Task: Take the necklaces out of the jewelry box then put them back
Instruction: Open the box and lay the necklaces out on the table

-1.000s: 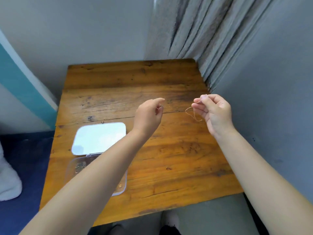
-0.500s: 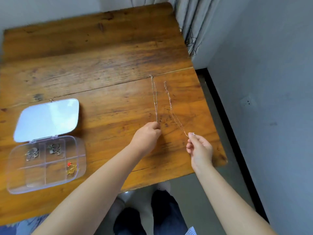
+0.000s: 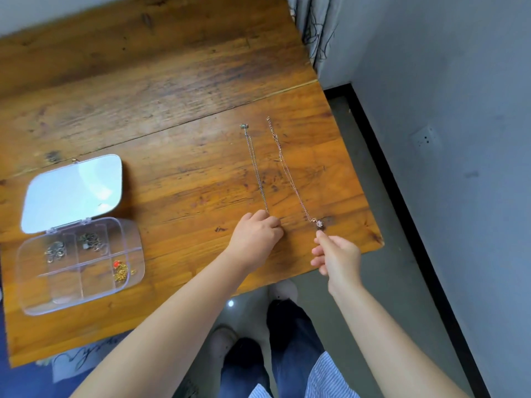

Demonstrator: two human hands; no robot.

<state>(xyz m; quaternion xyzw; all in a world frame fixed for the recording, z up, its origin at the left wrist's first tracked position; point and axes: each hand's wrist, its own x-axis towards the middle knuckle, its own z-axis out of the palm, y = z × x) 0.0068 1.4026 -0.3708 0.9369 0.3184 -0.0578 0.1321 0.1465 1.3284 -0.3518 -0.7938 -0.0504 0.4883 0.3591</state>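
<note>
Right hand (image 3: 337, 258) drawn back, left hand (image 3: 257, 234) apparently pinching silver necklace (image 3: 255, 168)

Home room corner: worn wooden table (image 3: 172, 81), grey curtain (image 3: 310, 21), wall socket (image 3: 423, 139)

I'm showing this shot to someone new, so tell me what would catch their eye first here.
Two thin necklaces, a silver chain and a rose-gold chain, lie stretched out side by side on the right part of the wooden table. The left hand pinches the silver chain's near end, while the right hand is just below the rose-gold chain's pendant. At the left sits the open clear jewelry box with jewelry in several compartments.
</note>
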